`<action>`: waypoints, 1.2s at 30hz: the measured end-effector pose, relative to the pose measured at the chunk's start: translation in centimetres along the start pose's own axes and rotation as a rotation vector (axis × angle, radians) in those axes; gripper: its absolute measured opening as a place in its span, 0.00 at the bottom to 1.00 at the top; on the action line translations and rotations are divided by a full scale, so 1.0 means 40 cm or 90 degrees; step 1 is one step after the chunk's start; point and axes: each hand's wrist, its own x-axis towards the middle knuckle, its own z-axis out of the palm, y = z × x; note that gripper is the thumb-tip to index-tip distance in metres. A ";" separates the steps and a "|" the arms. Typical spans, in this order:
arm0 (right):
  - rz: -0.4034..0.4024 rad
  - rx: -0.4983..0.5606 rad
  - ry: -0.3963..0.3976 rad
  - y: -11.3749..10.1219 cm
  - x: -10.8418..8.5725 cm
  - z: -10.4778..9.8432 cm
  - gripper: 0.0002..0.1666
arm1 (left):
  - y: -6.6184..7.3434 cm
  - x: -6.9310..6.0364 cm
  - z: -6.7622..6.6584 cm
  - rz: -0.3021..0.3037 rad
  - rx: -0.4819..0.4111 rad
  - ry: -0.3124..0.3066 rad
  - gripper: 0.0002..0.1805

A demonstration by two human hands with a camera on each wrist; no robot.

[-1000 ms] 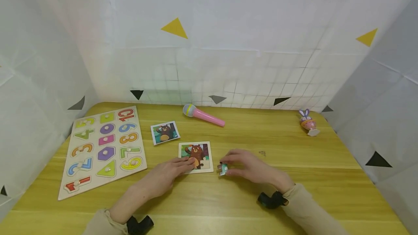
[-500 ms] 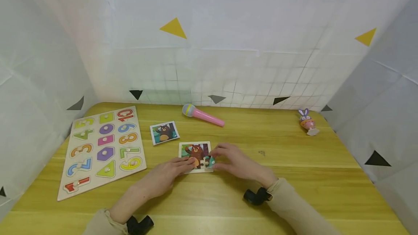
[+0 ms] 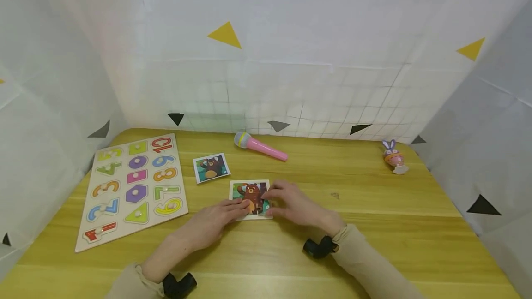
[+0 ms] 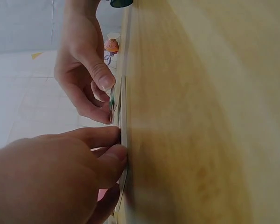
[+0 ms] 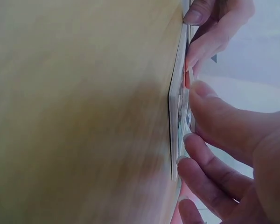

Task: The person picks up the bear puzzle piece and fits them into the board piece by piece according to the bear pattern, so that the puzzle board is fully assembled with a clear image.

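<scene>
A small jigsaw puzzle with a brown bear picture lies in its pale tray (image 3: 249, 181) at mid-table. My left hand (image 3: 218, 219) rests on the tray's left side, its fingers extended over the picture. The left wrist view shows that thumb (image 4: 115, 154) against the tray's near edge. Over the tray's lower right part, my right hand (image 3: 297, 204) pinches a teal and brown puzzle piece (image 4: 113, 100) between thumb and fingers. The piece is tilted just above the tray in the left wrist view. My fingers partly cover the lower part of the picture.
A matching bear picture card (image 3: 211, 168) lies behind and left of the tray. Farther left is a wooden number and shape board (image 3: 120, 239). A pink toy microphone (image 3: 263, 147) lies at the back, and a bunny figure (image 3: 393, 157) is at the far right.
My right hand has carried the puzzle piece leftward from beside the tray to over its lower right part. The left hand has stayed on the tray.
</scene>
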 end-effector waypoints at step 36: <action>0.020 0.023 0.031 0.013 0.001 0.030 0.18 | 0.032 0.026 0.012 -0.004 0.074 -0.014 0.33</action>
